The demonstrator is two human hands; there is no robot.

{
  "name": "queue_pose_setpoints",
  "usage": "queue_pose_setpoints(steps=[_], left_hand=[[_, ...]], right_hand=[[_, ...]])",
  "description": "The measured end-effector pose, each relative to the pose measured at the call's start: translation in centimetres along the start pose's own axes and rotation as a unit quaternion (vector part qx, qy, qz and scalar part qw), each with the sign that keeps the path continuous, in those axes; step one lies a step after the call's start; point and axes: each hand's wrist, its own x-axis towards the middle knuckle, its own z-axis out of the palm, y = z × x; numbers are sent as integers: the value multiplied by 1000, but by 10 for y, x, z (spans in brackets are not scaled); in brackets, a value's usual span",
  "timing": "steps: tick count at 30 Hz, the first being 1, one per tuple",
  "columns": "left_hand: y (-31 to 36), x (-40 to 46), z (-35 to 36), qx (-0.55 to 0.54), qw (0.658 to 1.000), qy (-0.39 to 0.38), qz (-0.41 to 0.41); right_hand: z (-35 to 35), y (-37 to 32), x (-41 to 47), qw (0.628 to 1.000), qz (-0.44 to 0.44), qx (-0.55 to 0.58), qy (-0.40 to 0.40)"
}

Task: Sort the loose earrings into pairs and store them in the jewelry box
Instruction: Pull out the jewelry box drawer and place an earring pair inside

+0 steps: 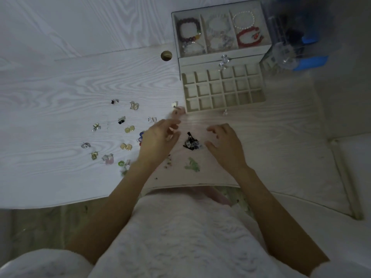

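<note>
Small loose earrings lie scattered in pairs across the pale wood-grain tabletop, left of centre — a yellow translucent pair, another amber pair, a gold-toned pair and a pink-and-clear pair among them. A dark tangled cluster of black and blue pieces sits between the two hands, and a pale green piece lies just nearer the table's front edge. The cream jewelry box stands at the far right of these, its gridded drawer pulled out with its small square compartments showing no earrings; the top tray holds beaded bracelets, one dark purple and one red.

The left hand hovers over the table with fingers loosely curled; whether it pinches anything cannot be told through the blur. The right hand is beside the dark cluster, fingers relaxed and slightly bent, holding nothing — its thumb near the cluster.
</note>
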Motion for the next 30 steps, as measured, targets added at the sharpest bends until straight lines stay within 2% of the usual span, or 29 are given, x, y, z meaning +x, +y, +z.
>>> queue_pose_setpoints(steps=[4,9,12,17,21,30], left_hand=[[6,-13,29,64,995,-79,7],[5,-3,49,141,981,-122,-60],[5,0,48,154,979,-115,-61],[9,-7,45,126,988,-93,-15],[5,-7,46,82,994,-70,-30],[4,-2,46,74,995,-62,-40]], right_hand=[[17,-10,-4,997,-22,-14,-75],[22,-28,8,995,-29,-40,-86],[20,-29,13,993,-33,-57,-96],[18,-27,13,993,-24,-56,-99],[22,-27,11,994,-25,-61,-84],[17,-23,15,996,-8,42,-75]])
